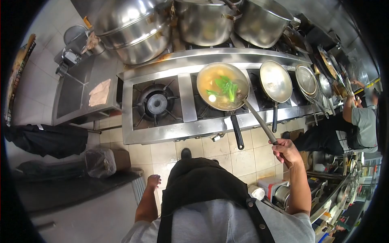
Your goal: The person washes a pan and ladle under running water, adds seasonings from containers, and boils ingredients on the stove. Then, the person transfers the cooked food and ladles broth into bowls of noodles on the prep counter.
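Note:
My right hand [286, 152] grips the end of a long metal ladle [259, 120]. The ladle's head dips into the right side of a frying pan [201, 94] and is mostly hidden there. In that pan is yellowish broth with green leafy vegetables [227, 87] and a round white piece [212, 98]. The pan sits on a burner, its black handle [238, 131] pointing toward me. My left hand [154, 181] hangs beside my black apron, fingers loosely bent and apart, holding nothing.
A second pan [275, 81] and wire strainers [306, 81] stand to the right. A bare burner [157, 103] is on the left. Large steel pots [204, 24] line the back. A pinkish cloth [99, 92] lies on the left counter. Another person [344, 127] works at far right.

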A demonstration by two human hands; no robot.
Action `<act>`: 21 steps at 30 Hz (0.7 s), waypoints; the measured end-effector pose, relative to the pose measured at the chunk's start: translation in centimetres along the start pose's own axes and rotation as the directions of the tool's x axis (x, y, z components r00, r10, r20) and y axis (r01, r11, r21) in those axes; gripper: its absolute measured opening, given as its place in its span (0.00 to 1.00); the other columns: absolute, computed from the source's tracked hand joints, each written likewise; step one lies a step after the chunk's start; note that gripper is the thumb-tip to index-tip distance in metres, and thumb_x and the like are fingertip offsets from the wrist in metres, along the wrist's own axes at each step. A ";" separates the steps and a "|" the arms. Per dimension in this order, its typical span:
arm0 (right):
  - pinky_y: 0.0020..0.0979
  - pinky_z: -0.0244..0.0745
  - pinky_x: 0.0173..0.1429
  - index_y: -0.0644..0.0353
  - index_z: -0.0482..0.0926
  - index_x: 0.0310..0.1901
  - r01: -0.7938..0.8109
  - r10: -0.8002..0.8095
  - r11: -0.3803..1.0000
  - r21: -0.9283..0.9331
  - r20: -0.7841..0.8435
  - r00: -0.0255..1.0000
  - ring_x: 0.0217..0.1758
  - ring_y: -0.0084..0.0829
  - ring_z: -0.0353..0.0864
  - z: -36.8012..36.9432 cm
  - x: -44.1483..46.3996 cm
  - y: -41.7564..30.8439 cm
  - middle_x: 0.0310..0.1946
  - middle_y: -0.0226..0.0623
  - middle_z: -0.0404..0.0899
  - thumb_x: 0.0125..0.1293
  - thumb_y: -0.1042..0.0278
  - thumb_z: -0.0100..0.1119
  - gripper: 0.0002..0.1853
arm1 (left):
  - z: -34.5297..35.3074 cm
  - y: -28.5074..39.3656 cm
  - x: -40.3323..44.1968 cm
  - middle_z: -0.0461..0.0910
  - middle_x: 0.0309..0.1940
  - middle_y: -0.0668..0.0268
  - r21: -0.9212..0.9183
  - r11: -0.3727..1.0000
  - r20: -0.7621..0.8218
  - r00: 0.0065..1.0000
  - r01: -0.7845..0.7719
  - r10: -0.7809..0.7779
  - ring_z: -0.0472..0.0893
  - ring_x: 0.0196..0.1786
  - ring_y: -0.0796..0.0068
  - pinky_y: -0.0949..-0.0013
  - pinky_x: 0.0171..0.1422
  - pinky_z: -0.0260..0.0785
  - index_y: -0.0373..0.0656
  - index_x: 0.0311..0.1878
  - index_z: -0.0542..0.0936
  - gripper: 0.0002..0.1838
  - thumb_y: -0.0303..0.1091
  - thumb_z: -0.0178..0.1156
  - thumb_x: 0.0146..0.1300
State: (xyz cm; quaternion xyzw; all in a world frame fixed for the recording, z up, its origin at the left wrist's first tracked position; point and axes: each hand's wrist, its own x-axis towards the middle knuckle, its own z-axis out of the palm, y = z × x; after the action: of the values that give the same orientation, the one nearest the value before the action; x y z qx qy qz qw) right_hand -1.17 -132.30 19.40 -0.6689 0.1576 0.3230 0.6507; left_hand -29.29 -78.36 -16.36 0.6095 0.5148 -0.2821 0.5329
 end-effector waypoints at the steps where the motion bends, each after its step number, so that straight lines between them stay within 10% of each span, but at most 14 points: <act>1: 0.19 0.56 0.12 0.70 0.77 0.46 -0.002 0.002 0.999 -0.051 -0.001 1.000 0.09 0.17 0.63 -0.2 0.1 -0.1 0.17 0.30 0.70 0.60 0.80 0.57 0.12 | 0.0 0.0 0.0 0.81 0.34 0.64 0.008 1.000 -0.008 1.000 -0.009 0.009 0.81 0.31 0.69 0.61 0.29 0.71 0.44 0.50 0.78 0.15 0.39 0.55 0.62; 21: 0.21 0.58 0.12 0.70 0.77 0.47 -0.017 0.040 0.982 -0.189 0.118 0.992 0.09 0.18 0.64 1.3 2.2 -0.1 0.16 0.28 0.71 0.58 0.81 0.58 0.13 | 0.6 -0.8 -1.4 0.81 0.33 0.65 -0.018 1.000 -0.025 1.000 0.003 -0.004 0.79 0.30 0.71 0.62 0.28 0.68 0.45 0.50 0.78 0.15 0.39 0.56 0.61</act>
State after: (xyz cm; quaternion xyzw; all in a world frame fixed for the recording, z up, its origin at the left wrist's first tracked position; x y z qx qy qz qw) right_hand 0.17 -130.53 18.15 -0.7041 0.0961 0.3857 0.5885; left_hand -30.31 -79.49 -15.58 0.6072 0.5249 -0.2707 0.5315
